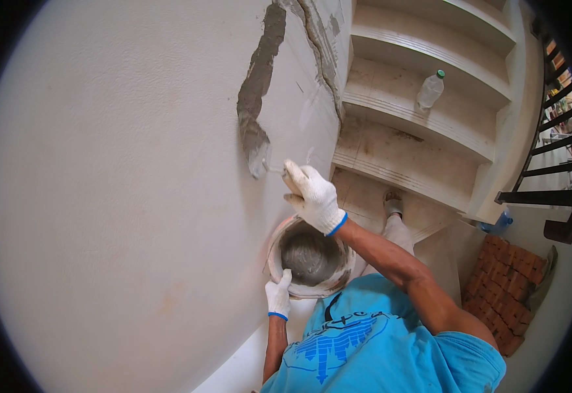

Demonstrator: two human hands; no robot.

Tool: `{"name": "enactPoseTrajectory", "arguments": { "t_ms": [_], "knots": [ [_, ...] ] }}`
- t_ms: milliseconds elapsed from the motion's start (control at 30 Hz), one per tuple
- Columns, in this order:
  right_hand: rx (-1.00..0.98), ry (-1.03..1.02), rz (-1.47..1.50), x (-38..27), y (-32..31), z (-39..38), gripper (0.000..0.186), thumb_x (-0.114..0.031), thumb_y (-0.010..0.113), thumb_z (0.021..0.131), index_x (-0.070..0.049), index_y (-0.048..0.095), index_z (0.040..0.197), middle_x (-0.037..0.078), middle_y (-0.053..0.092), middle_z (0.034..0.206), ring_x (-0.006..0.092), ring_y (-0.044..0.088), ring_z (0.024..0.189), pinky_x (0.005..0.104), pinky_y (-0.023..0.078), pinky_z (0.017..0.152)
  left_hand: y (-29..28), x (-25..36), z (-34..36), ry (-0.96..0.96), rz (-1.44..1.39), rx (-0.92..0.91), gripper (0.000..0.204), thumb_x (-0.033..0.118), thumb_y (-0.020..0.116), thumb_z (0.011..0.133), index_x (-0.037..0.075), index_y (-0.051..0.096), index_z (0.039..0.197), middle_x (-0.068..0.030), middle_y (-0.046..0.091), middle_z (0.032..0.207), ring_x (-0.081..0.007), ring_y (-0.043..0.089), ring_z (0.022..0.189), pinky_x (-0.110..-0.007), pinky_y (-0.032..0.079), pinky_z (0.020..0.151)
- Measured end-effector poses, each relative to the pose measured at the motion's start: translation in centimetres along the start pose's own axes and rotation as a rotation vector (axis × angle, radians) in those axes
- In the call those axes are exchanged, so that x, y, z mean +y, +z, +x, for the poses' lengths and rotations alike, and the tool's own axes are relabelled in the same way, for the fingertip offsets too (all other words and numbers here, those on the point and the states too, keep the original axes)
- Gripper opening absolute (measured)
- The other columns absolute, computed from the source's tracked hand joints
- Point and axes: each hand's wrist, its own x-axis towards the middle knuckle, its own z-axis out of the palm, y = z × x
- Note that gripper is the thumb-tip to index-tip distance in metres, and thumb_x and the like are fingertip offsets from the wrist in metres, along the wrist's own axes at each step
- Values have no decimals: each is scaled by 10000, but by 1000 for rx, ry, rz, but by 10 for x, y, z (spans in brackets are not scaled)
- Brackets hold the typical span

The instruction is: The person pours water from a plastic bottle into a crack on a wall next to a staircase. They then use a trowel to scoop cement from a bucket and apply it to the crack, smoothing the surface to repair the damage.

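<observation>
Trowel: centre of the frame, left of the gloved right hand; blade at the lower end of the grey mortar strip on the white wall.
Trowel axis: shank runs nearly level across the frame, from the glove leftward to the blade; working end points left, handle end right.
Right-hand grip: right hand, in a white knit glove with blue cuff, closed around the trowel handle.
Left-hand grip: left hand, gloved alike, grasping the left rim of the bucket, thumb over the edge; lower centre of the frame.
Bucket: mouth faces the camera; grey wet mix inside.
Hidden: trowel handle, mostly, inside the right glove; left fingers, other than the thumb, behind the rim; bucket base.
Hard to make out: blade outline, grey against grey; exact blade tilt cannot be told.
Cut off: mortar strip and stairs at the upper edge; blue T-shirt at the lower edge.
</observation>
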Motion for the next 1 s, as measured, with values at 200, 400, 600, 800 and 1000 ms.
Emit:
{"name": "enactPoseTrajectory", "arguments": {
  "t_ms": [200, 400, 600, 800, 1000],
  "knots": [
    [-69, -59, 33, 2, -15, -18, 826, -81, 854, 730, -112, 571, 1506, 125, 681, 1124, 340, 697, 1019, 437, 594, 816, -2, 0, -2, -20, 13, -5, 390, 329, 816, 949, -41, 700, 905, -2, 602, 815, -108, 527, 714, -330, 435, 610],
    [31, -7, 3, 1, -8, 7, 833, -68, 845, 735, -121, 556, 1514, 123, 670, 1120, 349, 691, 1004, 442, 589, 801, 1, 8, -6, -16, 1, -22, 403, 326, 812, 949, -64, 711, 953, -10, 618, 852, -109, 536, 746, -319, 450, 641],
    [-136, -48, 16, 5, -27, -24, 763, -65, 821, 751, -123, 594, 1478, 123, 672, 1095, 352, 691, 1001, 446, 588, 806, -7, -5, -3, -29, 8, -8, 391, 335, 819, 943, -40, 711, 919, -8, 625, 838, -107, 540, 729, -316, 450, 638],
    [162, 93, 32, 38, -40, 18, 781, -33, 797, 751, -125, 583, 1497, 155, 659, 1104, 380, 688, 987, 465, 572, 836, 2, -2, -10, -6, -50, 15, 406, 334, 818, 944, -62, 734, 983, -26, 654, 877, -111, 567, 763, -307, 471, 672],
    [279, 196, 46, 59, -45, 86, 794, -52, 800, 761, -134, 567, 1515, 164, 648, 1135, 393, 680, 1009, 470, 566, 852, 14, 6, -20, 4, -55, 42, 426, 304, 799, 966, -100, 742, 1090, -47, 691, 972, -121, 610, 848, -315, 499, 736]
  ]
}}
